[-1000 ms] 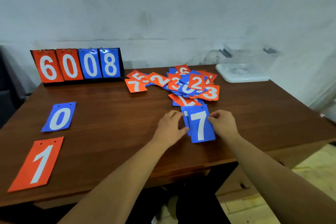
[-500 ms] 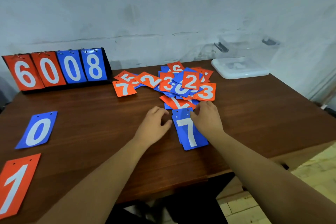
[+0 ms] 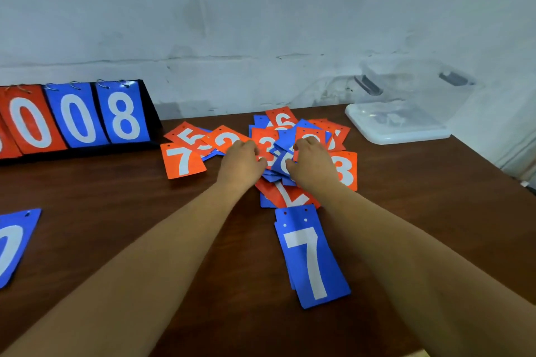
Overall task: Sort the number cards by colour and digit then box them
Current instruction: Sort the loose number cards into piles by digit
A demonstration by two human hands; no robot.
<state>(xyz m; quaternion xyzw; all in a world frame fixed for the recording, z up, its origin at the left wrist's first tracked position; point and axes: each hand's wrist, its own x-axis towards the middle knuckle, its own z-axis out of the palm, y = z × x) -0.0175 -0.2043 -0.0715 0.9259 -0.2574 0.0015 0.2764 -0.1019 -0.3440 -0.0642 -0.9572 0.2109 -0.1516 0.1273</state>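
A loose pile of orange and blue number cards [image 3: 285, 120] lies at the back middle of the brown table [image 3: 116, 211]. Both hands rest on the pile with curled fingers. My left hand [image 3: 242, 164] is over an orange 2 and an orange 3 [image 3: 265, 145]. My right hand [image 3: 311, 164] covers an orange card, its thumb on a blue 0 card [image 3: 282, 164]. The fingertips are hidden, so any grip is unclear. A small stack topped by a blue 7 [image 3: 311, 255] lies near me between my forearms. An orange 7 [image 3: 182, 161] lies left of the pile.
A flip scoreboard [image 3: 78, 116] showing 0, 0, 8 stands at the back left. A single blue 0 card [image 3: 11, 243] lies at the left edge. A clear plastic box [image 3: 417, 95] on its white lid sits at the back right, near the table's right edge.
Both hands let go of the blue 7 stack and moved away from me onto the pile. The view swung right, so the orange 1 card left the frame.
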